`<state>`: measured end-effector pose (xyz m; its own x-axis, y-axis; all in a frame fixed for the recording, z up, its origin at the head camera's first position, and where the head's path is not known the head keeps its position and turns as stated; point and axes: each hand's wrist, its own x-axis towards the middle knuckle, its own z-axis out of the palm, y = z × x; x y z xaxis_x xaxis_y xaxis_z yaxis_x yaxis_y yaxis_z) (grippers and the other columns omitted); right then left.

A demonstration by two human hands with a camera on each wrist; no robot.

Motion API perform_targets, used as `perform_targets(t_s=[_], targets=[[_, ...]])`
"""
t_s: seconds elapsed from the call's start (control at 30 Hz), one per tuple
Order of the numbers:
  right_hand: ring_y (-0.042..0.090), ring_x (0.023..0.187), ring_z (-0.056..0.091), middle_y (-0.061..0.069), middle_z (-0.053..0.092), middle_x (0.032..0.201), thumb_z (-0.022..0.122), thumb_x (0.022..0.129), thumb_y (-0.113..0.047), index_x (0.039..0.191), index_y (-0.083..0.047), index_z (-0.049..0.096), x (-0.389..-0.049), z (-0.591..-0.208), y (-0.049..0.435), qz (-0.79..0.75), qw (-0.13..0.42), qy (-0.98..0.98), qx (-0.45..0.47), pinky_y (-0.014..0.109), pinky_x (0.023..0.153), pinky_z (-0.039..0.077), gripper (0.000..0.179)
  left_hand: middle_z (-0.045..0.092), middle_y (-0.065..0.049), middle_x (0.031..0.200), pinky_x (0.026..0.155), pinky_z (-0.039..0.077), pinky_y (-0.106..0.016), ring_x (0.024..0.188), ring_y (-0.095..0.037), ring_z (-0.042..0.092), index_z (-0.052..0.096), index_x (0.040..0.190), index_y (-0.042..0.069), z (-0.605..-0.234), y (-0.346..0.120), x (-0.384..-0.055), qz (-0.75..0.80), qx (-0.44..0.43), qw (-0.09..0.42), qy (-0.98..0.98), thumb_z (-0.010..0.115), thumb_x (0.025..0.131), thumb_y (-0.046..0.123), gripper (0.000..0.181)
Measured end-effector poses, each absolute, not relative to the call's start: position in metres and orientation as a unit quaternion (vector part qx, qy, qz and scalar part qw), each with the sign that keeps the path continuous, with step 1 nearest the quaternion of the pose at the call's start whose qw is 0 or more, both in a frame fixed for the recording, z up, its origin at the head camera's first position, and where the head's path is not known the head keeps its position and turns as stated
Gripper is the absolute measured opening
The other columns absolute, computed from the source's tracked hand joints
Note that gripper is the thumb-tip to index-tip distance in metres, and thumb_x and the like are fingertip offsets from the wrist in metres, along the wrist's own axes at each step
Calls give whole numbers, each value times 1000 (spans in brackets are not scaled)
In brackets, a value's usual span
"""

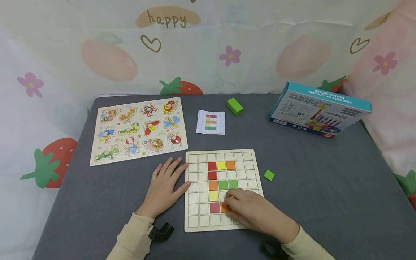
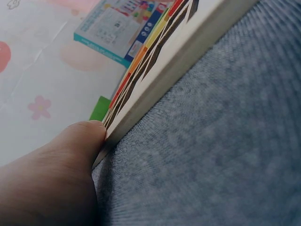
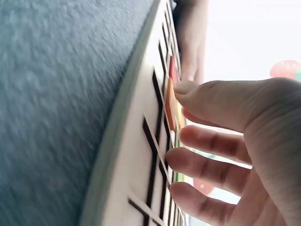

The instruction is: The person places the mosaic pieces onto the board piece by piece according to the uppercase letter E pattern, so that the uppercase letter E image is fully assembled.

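Observation:
A wooden grid board (image 1: pixel 196 220) lies on the table, with red, yellow, orange, green and pink square tiles in some cells. Over its lower middle, my right hand (image 1: pixel 253 211) pinches an orange tile (image 1: pixel 225 207) with thumb and index finger, at the cell right of the pink tile (image 1: pixel 214 207). In the right wrist view the thumb lies on the orange tile (image 3: pixel 170 103); the other fingers are loosely bent. My left hand (image 1: pixel 165 187) rests at the board's left edge, fingers spread, its thumb (image 2: pixel 89 134) touching that edge.
A pattern card (image 1: pixel 219 124) lies beyond the board. A green block (image 1: pixel 234 106) stands near it, and a green tile (image 1: pixel 269 175) lies to the right. An insect puzzle board (image 1: pixel 139 131) is at the left, a blue-topped box (image 1: pixel 318 110) at the back right.

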<state>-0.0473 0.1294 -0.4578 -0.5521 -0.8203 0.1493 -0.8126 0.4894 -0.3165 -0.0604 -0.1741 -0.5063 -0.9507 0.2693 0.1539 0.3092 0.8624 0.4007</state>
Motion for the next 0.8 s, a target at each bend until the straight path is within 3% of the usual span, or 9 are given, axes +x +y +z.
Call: perform_targets(t_s=[0.27, 0.43, 0.57, 0.8], targets=[[5, 79, 53, -5, 58, 102, 73, 86, -24, 102, -17, 63, -62, -450, 159, -169, -21, 902, -397, 25, 68, 51, 21, 33, -4, 155, 118, 10, -53, 146, -27, 18, 41, 147, 24, -507, -174, -60, -215, -150, 45, -964, 53, 93, 53, 62], [13, 85, 57, 3, 59, 106, 75, 84, -21, 105, -10, 64, -71, -449, 185, -152, -36, 942, -296, 30, 68, 53, 27, 33, -5, 154, 117, 10, -53, 146, -28, 18, 42, 147, 24, -505, -173, -60, -215, -150, 46, -964, 53, 93, 52, 61], [20, 91, 58, 8, 59, 105, 75, 84, -17, 104, -6, 64, -76, -451, 200, -151, -29, 957, -246, 36, 70, 54, 25, 33, -5, 154, 117, 10, -53, 146, -28, 19, 42, 147, 24, -505, -173, -60, -216, -150, 46, -964, 53, 93, 52, 61], [22, 91, 58, 9, 58, 104, 74, 85, -15, 98, -7, 64, -80, -455, 210, -161, 10, 962, -219, 38, 72, 53, 18, 33, -4, 154, 118, 10, -52, 146, -27, 18, 42, 147, 24, -507, -174, -61, -216, -150, 47, -964, 53, 93, 53, 61]])
